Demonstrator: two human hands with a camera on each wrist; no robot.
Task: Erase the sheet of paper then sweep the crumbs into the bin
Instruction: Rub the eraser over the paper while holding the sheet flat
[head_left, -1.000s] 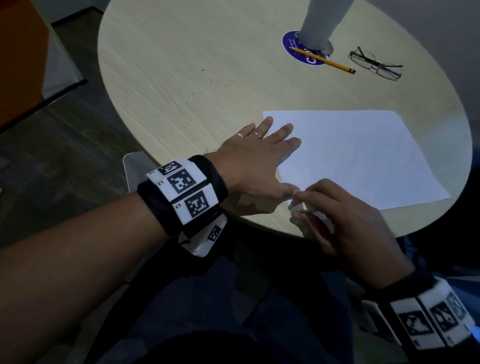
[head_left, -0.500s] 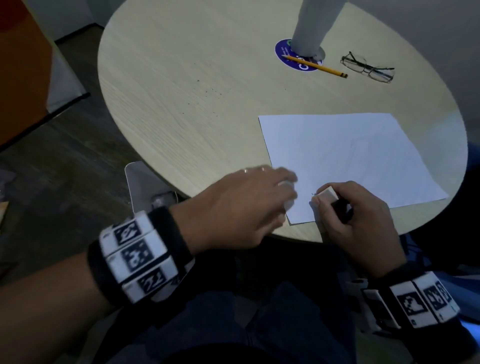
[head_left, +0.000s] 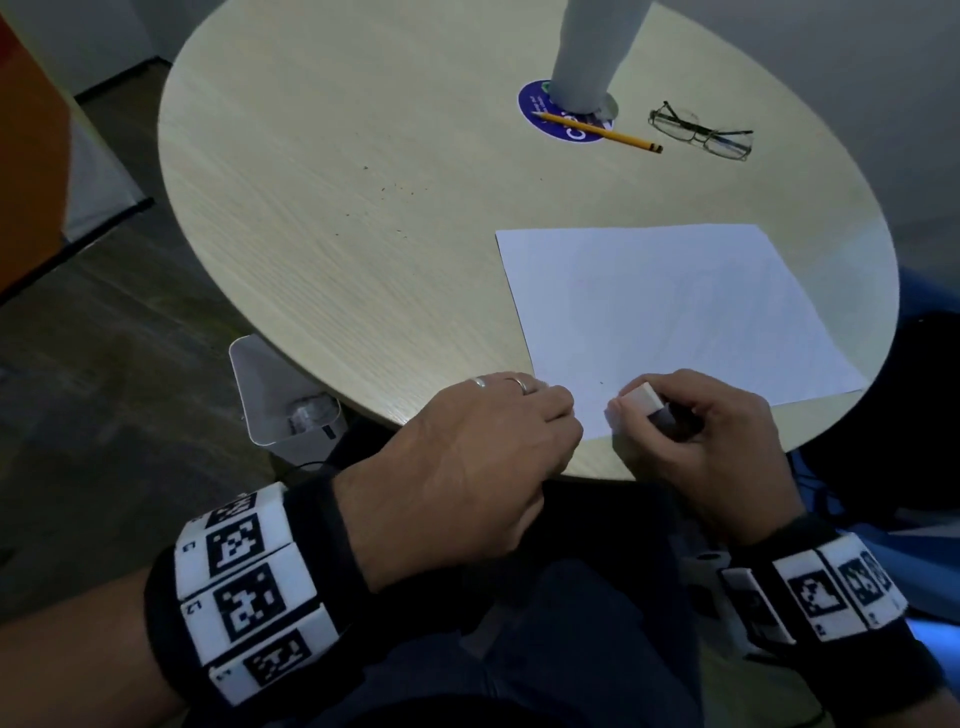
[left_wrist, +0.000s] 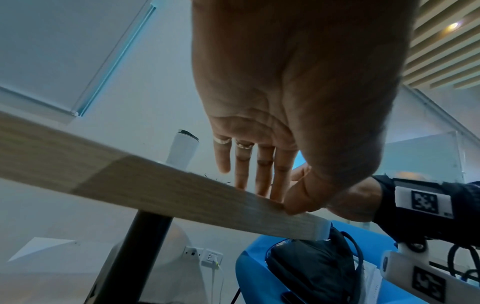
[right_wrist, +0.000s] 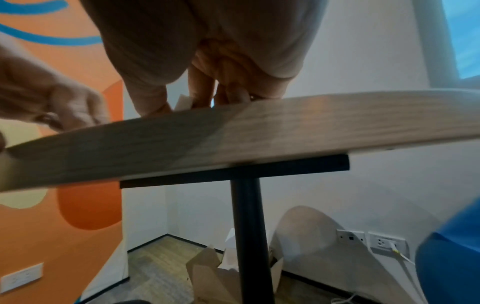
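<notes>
At lower centre, the right hand (head_left: 696, 447) pinches a small, firm white eraser block (head_left: 641, 399) over the thin, floppy white paper sheet (head_left: 670, 312), which looks apt to slide or crumple, while the left hand (head_left: 467, 457) lays straight fingers on its near-left corner, a sensible hold-down spot.

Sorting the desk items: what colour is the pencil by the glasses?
Yellow, with a dark end: pencil, clearest in the head view.

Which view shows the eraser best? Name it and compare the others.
The head view: the white eraser shows clearly, pinched in the right hand over the sheet of paper. The right wrist view shows only a pale sliver between the fingers. The left wrist view shows none of it.
</notes>
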